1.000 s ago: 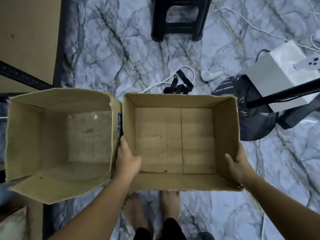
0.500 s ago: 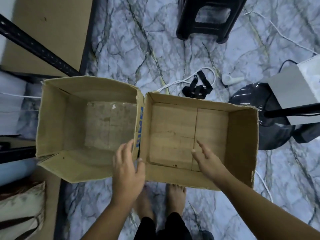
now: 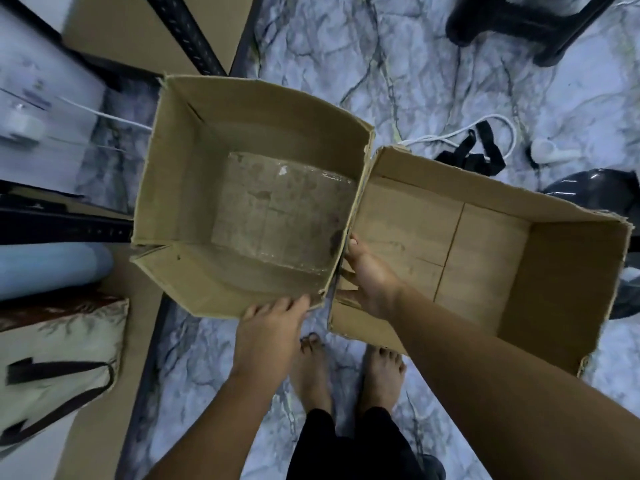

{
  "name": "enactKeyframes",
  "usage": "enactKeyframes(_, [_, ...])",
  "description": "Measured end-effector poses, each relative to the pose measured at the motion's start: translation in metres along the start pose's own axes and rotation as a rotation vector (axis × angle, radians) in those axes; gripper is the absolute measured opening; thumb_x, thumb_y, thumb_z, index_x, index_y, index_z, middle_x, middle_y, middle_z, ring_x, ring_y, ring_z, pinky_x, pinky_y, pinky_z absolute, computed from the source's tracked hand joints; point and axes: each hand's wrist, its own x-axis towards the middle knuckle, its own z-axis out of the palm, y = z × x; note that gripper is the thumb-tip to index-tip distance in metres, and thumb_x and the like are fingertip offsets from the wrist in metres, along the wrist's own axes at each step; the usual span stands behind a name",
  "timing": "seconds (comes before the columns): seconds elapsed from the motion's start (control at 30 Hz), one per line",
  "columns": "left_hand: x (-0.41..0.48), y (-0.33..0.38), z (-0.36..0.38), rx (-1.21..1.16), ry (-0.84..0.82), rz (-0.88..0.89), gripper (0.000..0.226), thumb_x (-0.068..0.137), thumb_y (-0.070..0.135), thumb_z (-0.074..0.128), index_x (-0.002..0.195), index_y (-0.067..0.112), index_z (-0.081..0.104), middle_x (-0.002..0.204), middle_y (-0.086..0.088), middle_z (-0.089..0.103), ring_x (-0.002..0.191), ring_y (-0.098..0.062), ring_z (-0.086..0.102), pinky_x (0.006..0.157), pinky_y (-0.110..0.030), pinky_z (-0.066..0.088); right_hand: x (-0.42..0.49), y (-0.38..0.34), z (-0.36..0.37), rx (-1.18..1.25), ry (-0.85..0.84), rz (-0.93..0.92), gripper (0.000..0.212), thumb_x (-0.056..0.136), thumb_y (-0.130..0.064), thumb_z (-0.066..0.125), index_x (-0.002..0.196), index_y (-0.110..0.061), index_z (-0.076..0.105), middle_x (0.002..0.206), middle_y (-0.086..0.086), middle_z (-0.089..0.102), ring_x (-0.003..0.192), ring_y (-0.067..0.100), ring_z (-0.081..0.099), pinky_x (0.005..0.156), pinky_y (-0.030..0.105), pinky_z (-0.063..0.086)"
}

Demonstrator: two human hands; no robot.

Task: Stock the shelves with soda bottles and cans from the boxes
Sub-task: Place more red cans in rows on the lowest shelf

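The right hand [image 3: 370,282] is pinching a wall of the left box [image 3: 242,109], fingers hidden behind it, while the flat left hand [image 3: 270,329] is pressing its near side.

1. The right hand [image 3: 370,282] is slipping its fingers between the left brown cardboard box [image 3: 173,168] and the right brown cardboard box [image 3: 571,271], hiding its grip.
2. The picture's top edge is cutting off the black plastic stool [image 3: 530,26].
3. The pale blue cylinder [image 3: 52,271] and the leaf-patterned cloth bag [image 3: 59,358] are running off the left edge.
4. The white objects [image 3: 24,126] at far left are blurring beyond recognition.
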Motion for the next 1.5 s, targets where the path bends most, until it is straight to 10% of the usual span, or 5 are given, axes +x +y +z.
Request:
enactKeyframes(0.2, [0.001, 0.000, -0.006, -0.048, -0.068, -0.024, 0.028, 0.083, 0.027, 0.078, 0.108, 0.026, 0.064, 0.080, 0.002, 0.064, 0.074, -0.027, 0.067, 0.070, -0.039, 0.045, -0.020, -0.001, 0.008, -0.040, 0.004, -0.037, 0.044, 0.111, -0.044, 0.025, 0.155, -0.048, 0.029, 0.148, -0.014, 0.046, 0.124, 0.010, 0.050, 0.084, 0.033, 0.049])
enactKeyframes(0.43, [0.008, 0.009, -0.029, -0.146, -0.135, -0.031, 0.048, 0.104, 0.047, 0.032, 0.136, 0.020, 0.055, 0.117, -0.001, 0.068, 0.104, -0.029, 0.066, 0.098, -0.046, 0.044, -0.067, -0.007, 0.010, -0.311, 0.088, -0.249, 0.054, 0.108, -0.045, 0.040, 0.159, -0.038, 0.026, 0.162, -0.009, 0.032, 0.150, 0.014, 0.030, 0.122, 0.044, 0.028])
enactKeyframes(0.57, [-0.003, 0.013, -0.063, -0.240, -0.137, -0.066, 0.059, 0.102, 0.047, 0.023, 0.144, 0.016, 0.051, 0.132, -0.003, 0.063, 0.121, -0.028, 0.059, 0.109, -0.048, 0.038, -0.112, -0.019, 0.010, -0.838, 0.138, -0.418, 0.051, 0.109, -0.034, 0.041, 0.158, -0.033, 0.031, 0.159, -0.007, 0.039, 0.148, 0.012, 0.033, 0.114, 0.021, 0.025])
enactKeyframes(1.03, [-0.118, 0.025, -0.262, -0.307, -0.110, -0.143, 0.082, 0.092, 0.051, 0.003, 0.156, 0.013, 0.037, 0.157, -0.007, 0.044, 0.145, -0.026, 0.039, 0.122, -0.044, 0.024, -0.330, -0.063, 0.061, -1.576, 0.086, -0.747, 0.058, 0.106, -0.045, 0.032, 0.158, -0.021, 0.033, 0.162, -0.002, 0.036, 0.152, 0.017, 0.024, 0.124, 0.038, 0.021])
enactKeyframes(1.5, [-0.288, 0.071, -0.413, -0.292, 0.066, -0.487, 0.058, 0.107, 0.040, 0.030, 0.156, 0.010, 0.033, 0.159, -0.009, 0.038, 0.149, -0.026, 0.031, 0.123, -0.037, 0.019, -0.494, -0.083, 0.139, -1.745, -0.278, -1.089, 0.056, 0.107, -0.040, 0.038, 0.159, -0.020, 0.031, 0.161, 0.000, 0.037, 0.151, 0.020, 0.028, 0.122, 0.038, 0.021])
